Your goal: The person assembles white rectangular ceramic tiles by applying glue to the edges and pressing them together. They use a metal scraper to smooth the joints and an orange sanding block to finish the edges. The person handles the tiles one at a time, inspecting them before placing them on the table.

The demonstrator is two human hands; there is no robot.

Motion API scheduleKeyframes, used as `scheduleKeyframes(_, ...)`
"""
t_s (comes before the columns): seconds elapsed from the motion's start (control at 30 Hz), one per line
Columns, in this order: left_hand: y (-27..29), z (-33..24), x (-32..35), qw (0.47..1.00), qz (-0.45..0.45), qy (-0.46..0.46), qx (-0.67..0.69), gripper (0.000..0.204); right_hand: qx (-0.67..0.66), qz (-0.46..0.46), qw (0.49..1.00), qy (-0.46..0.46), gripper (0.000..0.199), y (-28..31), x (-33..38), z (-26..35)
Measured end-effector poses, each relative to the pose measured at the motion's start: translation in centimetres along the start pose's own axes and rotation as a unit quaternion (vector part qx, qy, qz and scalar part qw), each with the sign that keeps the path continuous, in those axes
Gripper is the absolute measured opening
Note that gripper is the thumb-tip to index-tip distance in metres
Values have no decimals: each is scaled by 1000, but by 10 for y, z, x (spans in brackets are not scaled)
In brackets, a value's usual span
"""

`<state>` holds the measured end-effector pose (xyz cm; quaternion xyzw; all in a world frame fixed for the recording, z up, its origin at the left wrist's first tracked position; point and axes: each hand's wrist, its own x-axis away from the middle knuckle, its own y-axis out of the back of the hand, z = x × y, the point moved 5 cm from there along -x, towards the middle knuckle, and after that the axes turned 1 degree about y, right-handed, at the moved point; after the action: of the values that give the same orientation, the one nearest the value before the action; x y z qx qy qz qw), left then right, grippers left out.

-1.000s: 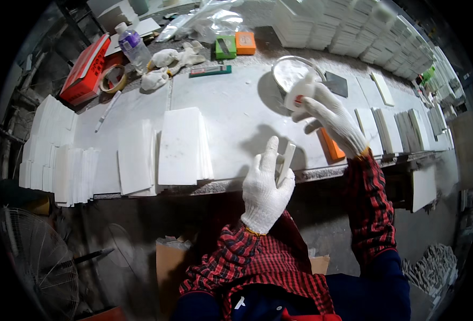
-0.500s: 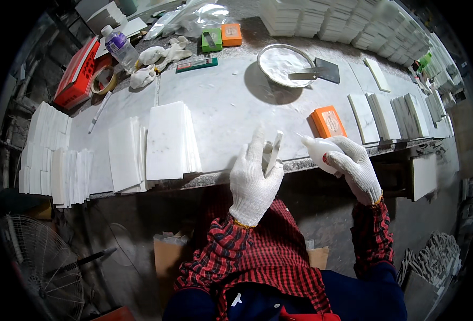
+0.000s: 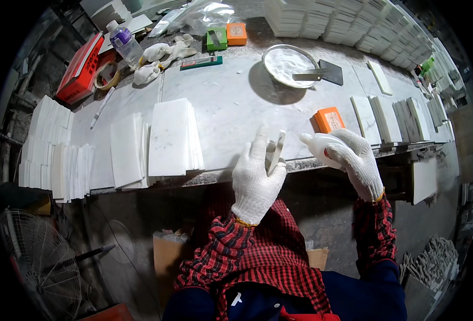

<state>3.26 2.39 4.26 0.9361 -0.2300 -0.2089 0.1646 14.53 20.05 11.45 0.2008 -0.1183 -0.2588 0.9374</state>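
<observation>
Both hands wear white knit gloves. My left hand (image 3: 258, 184) is closed round a narrow white stone tile (image 3: 276, 152), held on edge above the table's front edge. My right hand (image 3: 358, 160) grips a small white squeeze bottle (image 3: 322, 147) with a red mark, tilted so its thin nozzle points left at the tile. The nozzle tip is close to the tile's upper end; whether they touch I cannot tell. Just behind the bottle lies an orange box (image 3: 329, 120). Farther back stands a metal bowl of white powder (image 3: 284, 63), with a scraper (image 3: 322, 74) across its rim.
White tiles (image 3: 169, 136) stand in rows at the left, and more tiles (image 3: 383, 117) at the right. Tall tile stacks (image 3: 349, 27) line the back. A plastic bottle (image 3: 124, 43), tape roll (image 3: 107, 76), red box (image 3: 81, 69) and gloves (image 3: 161, 53) sit back left. A fan (image 3: 44, 262) stands below.
The bottle's nozzle has come slightly nearer the upper end of the tile. Both hands keep their grips, and the whole view has shifted a little.
</observation>
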Motion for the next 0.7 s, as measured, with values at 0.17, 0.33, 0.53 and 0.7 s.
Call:
scheduleKeyframes(0.17,1,1,1,1000,6,-1,-8,70,1,-1,1000,14,44,0,-1,1)
scheduleKeyframes(0.33,2,-2,0,1000,17,14,-4,70,1,4,1000,8,43,0,-2,3)
scheduleKeyframes(0.53,1,1,0,1000,9,9,-4,74,-1,-9,1000,9,43,0,-2,2)
scheduleKeyframes(0.7,1,-3,-1,999,28,30,2,71,12,-1,1000,14,44,1,-3,1)
